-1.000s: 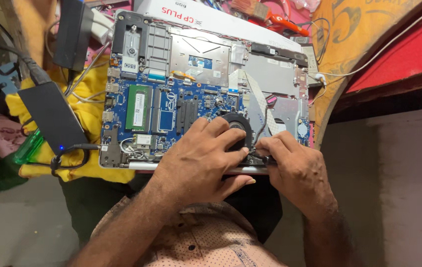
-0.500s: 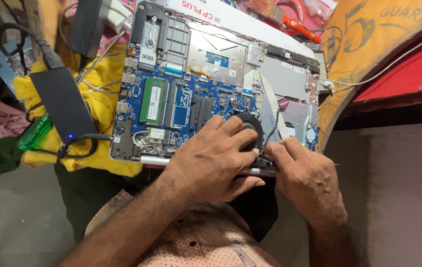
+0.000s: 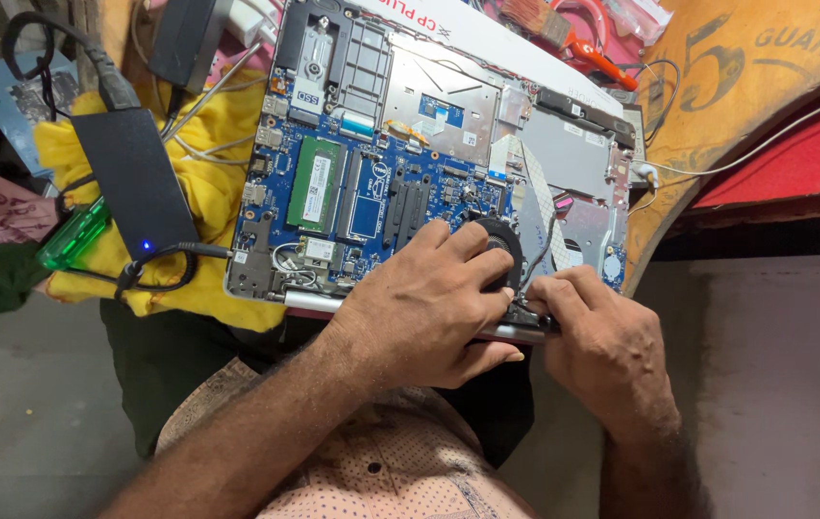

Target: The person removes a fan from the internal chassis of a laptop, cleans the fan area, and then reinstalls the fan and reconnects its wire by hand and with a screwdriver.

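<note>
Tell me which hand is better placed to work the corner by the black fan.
Right, probably. The right hand has its fingers pinched at the opened laptop near edge beside the fan; the left hand lies flat over the fan, bracing.

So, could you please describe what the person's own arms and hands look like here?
Both hands are bare: the left hand and right hand wear no gloves, and no rings or watch show. The forearms are uncovered and hairy, with no sleeves reaching them. Fingernails are short. Below, the person wears a pale pink shirt with small dark dots.
</note>
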